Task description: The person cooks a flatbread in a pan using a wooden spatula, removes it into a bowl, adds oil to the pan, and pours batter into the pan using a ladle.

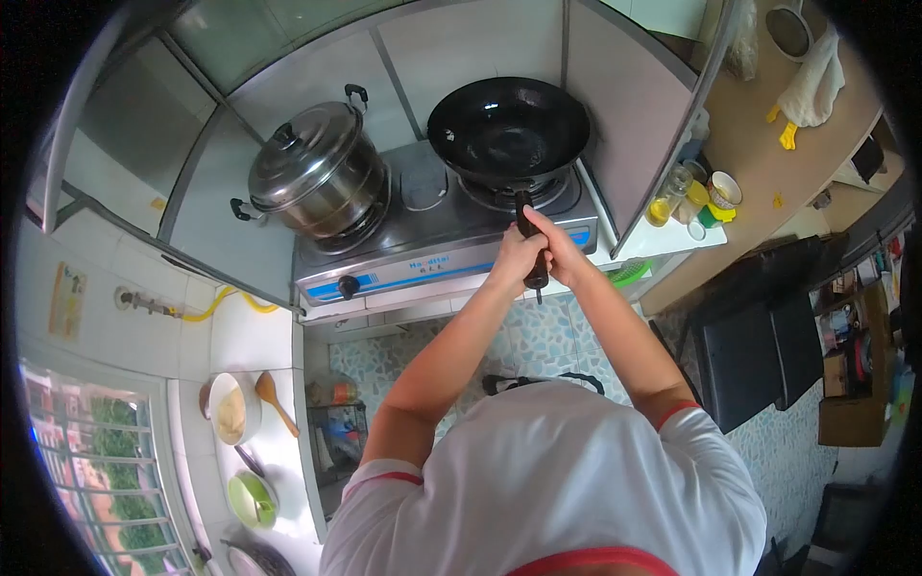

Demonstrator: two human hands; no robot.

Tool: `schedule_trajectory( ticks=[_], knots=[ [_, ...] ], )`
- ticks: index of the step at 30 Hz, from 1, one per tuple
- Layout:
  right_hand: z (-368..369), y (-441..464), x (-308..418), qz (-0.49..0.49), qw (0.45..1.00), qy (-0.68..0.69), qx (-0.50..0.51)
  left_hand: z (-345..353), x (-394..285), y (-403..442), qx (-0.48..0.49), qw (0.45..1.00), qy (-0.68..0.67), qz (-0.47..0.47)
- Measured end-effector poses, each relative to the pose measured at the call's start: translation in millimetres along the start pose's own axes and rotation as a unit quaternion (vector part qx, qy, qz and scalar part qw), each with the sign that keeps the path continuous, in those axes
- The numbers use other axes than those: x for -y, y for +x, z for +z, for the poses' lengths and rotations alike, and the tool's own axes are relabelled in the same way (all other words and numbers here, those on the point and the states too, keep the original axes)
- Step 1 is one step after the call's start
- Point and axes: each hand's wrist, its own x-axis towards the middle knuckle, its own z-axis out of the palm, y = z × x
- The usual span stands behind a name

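Note:
A black wok [509, 144] rests on the right burner of the steel gas stove [423, 230], its handle pointing toward me. Both of my hands are closed round that handle. My left hand [520, 257] grips it from the left side, and my right hand [560, 247] wraps it from the right, the two touching each other. The wok's inside looks dark and shiny, with a small light speck at its left wall. On the left burner stands a lidded steel pot [312, 168] with black side handles.
Grey panels [629, 144] shield the stove. Jars [672, 192] and a small bowl [724, 190] stand right of it. On the left counter are a white bowl [233, 408], a wooden spatula [276, 403] and a green bowl [252, 499]. A black chair [735, 355] stands behind right.

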Motion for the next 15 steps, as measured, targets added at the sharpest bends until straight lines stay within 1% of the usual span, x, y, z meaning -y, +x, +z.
schedule_trajectory(
  ticks=[3, 4, 5, 6, 7, 9, 10, 11, 12, 13, 15],
  knots=[
    [-22, 10, -3, 0.003, 1.000, -0.002, 0.026, 15, 7, 7, 0.010, 0.999, -0.044, -0.017],
    [-18, 7, -6, -0.013, 0.995, 0.092, -0.022, 5, 10, -2, -0.035, 0.996, -0.077, -0.005],
    [-22, 8, -9, -0.053, 0.995, 0.064, 0.051, -3, 10, -14, -0.032, 0.997, -0.076, -0.004],
    [-28, 3, -10, -0.020, 0.993, 0.088, 0.076, -11, 13, -27, -0.032, 0.997, -0.075, -0.003],
    [-27, 3, -19, -0.050, 0.993, 0.084, 0.066, -24, 30, -33, -0.074, 0.995, -0.056, 0.043],
    [-33, 12, -49, -0.022, 0.980, 0.189, -0.058, -58, 76, -47, -0.151, 0.982, 0.009, 0.109],
    [-49, 13, -81, -0.023, 0.970, 0.240, -0.013, -72, 94, -59, -0.180, 0.974, 0.056, 0.126],
    [-63, 22, -116, -0.032, 0.986, 0.165, 0.006, -72, 90, -84, -0.217, 0.966, 0.080, 0.112],
    [-55, 14, -134, 0.042, 0.987, 0.152, -0.023, -78, 103, -100, -0.268, 0.957, 0.055, 0.096],
    [-68, 18, -163, 0.089, 0.988, 0.108, 0.066, -83, 122, -111, -0.315, 0.945, 0.030, 0.080],
    [-33, -3, -178, 0.143, 0.987, 0.067, 0.034, -98, 149, -133, -0.402, 0.914, 0.006, 0.063]
  ],
)
